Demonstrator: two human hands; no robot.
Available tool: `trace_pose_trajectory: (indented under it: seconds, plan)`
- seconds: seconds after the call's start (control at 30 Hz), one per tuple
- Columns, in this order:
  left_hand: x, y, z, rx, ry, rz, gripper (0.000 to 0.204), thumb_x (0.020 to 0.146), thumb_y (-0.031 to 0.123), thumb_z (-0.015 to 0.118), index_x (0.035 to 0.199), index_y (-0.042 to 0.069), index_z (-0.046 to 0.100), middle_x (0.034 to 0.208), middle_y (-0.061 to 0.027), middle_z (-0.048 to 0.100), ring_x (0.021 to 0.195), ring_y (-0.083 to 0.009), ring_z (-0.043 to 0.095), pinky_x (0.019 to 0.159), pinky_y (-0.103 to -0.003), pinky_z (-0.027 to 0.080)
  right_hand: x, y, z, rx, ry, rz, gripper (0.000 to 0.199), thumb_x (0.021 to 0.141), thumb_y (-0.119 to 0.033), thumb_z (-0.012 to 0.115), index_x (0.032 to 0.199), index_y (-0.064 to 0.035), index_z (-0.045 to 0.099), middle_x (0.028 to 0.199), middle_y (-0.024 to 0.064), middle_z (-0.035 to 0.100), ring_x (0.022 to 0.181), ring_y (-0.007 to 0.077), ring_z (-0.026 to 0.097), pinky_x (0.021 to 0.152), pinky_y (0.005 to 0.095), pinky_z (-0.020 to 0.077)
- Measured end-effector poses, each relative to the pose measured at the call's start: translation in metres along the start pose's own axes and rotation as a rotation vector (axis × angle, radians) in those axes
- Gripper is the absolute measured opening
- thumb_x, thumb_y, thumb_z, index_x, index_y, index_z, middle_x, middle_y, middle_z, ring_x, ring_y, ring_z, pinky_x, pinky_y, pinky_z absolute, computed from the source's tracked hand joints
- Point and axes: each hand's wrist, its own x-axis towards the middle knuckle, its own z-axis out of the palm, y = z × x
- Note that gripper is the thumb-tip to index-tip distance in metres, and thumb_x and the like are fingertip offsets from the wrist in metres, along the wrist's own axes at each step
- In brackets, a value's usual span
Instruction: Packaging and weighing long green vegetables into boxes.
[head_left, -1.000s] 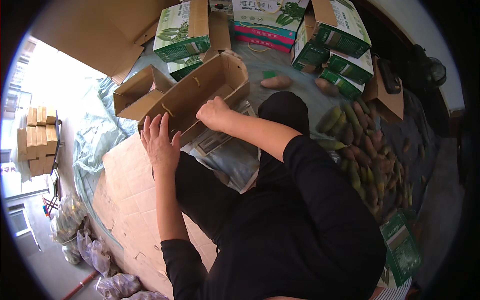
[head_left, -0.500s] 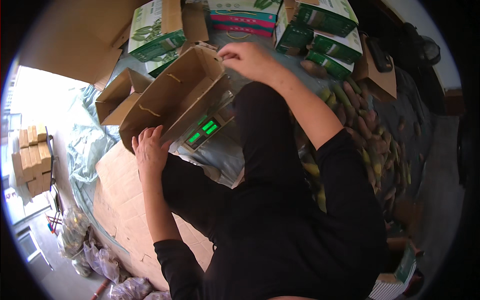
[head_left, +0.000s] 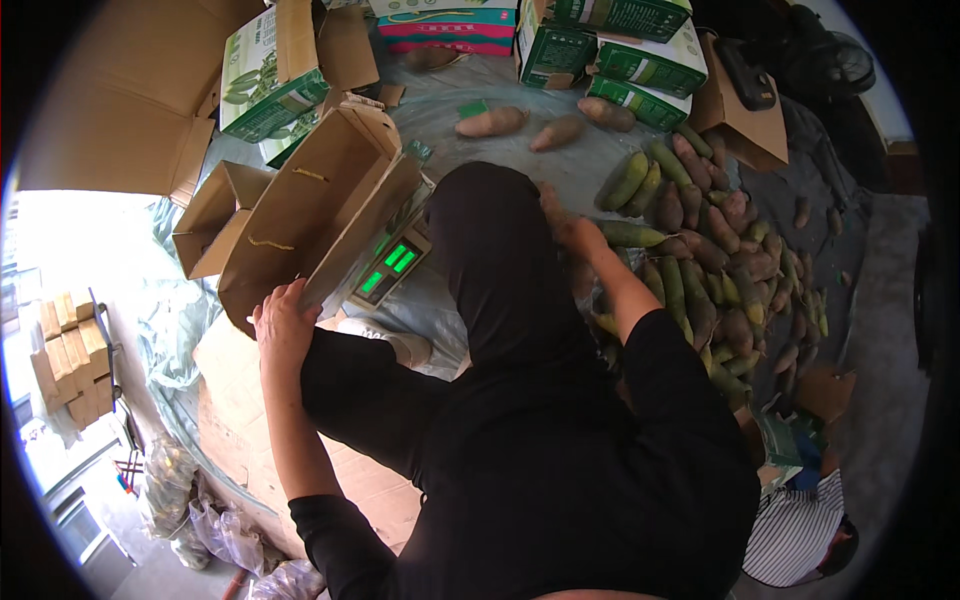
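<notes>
The left hand (head_left: 283,325) is gripping the near edge of the open brown cardboard carton (head_left: 310,215), fingers curled over the rim, steadying it where it is sitting tilted on the grey digital scale with green lit display (head_left: 392,268). The right hand (head_left: 575,235) is reaching into the heap of reddish and greenish sweet potatoes (head_left: 720,270) on the grey plastic sheet (head_left: 560,165) — whether its fingers are closed on one cannot be told. Judged step: picking the next tuber for the carton. The next move calls for a firm grasp and a carry leftward into the box — the left hand keeping it steady.
</notes>
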Motion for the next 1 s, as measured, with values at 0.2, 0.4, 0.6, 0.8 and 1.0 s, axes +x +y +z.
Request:
trace_pose_trajectory:
  seconds: [0.2,0.4,0.6,0.8,1.0]
  plan:
    - [0.028,0.016,0.015,-0.131,-0.011,-0.007,0.038,0.075,0.012,0.068,0.112,0.012,0.061,0.105,-0.0101,0.063,0.100,-0.0298,0.060,0.085,-0.040,0.047,-0.010,0.045,0.032,0.072,-0.067,0.226,0.043,0.076,-0.023,0.063,0.118,-0.0163,0.058,0.113,0.0120,0.062,0.108,0.0303,0.057,0.087,0.0430,0.0473]
    - [0.036,0.012,0.037,-0.166,0.063,-0.087,0.028,0.076,0.009,0.064,0.103,0.011,0.065,0.096,-0.0135,0.066,0.092,-0.0328,0.062,0.078,-0.042,0.049,-0.017,0.045,0.024,0.012,0.262,0.423,0.048,0.073,-0.025,0.066,0.118,-0.0150,0.053,0.127,0.0111,0.048,0.118,0.0342,0.045,0.094,0.0467,0.0432]
    - [0.042,0.035,0.023,-0.194,0.022,-0.103,0.027,0.077,0.010,0.061,0.104,0.012,0.064,0.098,-0.0138,0.065,0.092,-0.0336,0.061,0.078,-0.042,0.049,-0.021,0.073,0.043,0.221,0.144,0.583,0.075,0.068,-0.032,0.074,0.130,-0.0071,0.040,0.125,0.0198,0.048,0.117,0.0375,0.046,0.095,0.0444,0.0429]
    - [0.047,0.033,0.031,-0.177,-0.003,-0.086,0.026,0.076,0.009,0.060,0.102,0.010,0.064,0.096,-0.0136,0.064,0.093,-0.0334,0.060,0.079,-0.042,0.049,-0.023,0.061,0.056,0.229,0.137,0.571,0.070,0.068,-0.027,0.074,0.127,-0.0058,0.042,0.122,0.0204,0.049,0.117,0.0400,0.045,0.099,0.0447,0.0385]
    - [0.034,0.025,0.032,-0.218,0.024,-0.053,0.022,0.078,0.008,0.058,0.099,0.009,0.065,0.095,-0.0125,0.064,0.090,-0.0342,0.060,0.076,-0.042,0.049,-0.010,0.057,0.059,0.276,0.166,0.605,0.072,0.064,-0.027,0.078,0.125,-0.0088,0.043,0.125,0.0161,0.047,0.121,0.0357,0.042,0.095,0.0447,0.0430]
